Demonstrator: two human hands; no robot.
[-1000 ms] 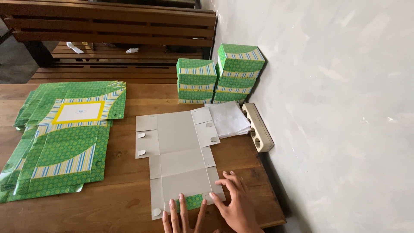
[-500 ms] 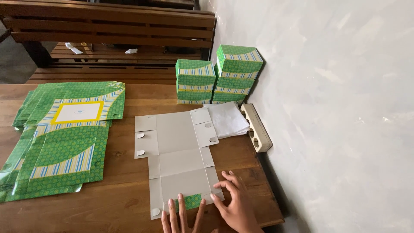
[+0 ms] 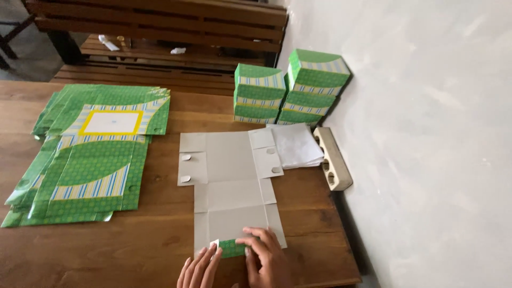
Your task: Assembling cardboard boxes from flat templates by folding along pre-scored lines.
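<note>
A flat grey cardboard box blank (image 3: 230, 184) lies printed side down on the wooden table (image 3: 160, 250). Its near flap (image 3: 230, 248) is folded up and over, showing its green patterned side. My left hand (image 3: 200, 269) rests fingertips at the flap's left corner. My right hand (image 3: 266, 258) presses flat on the flap's right part. Both hands are at the table's near edge.
A stack of green printed flat blanks (image 3: 88, 154) lies to the left. Folded green boxes (image 3: 288, 90) are stacked at the back by the wall. A pile of white sheets (image 3: 296, 146) and a beige perforated block (image 3: 333, 165) sit to the right. A wooden bench (image 3: 160, 21) stands behind.
The view has shifted slightly; my hands stay on the near flap, with the right hand moved a little left across it.
</note>
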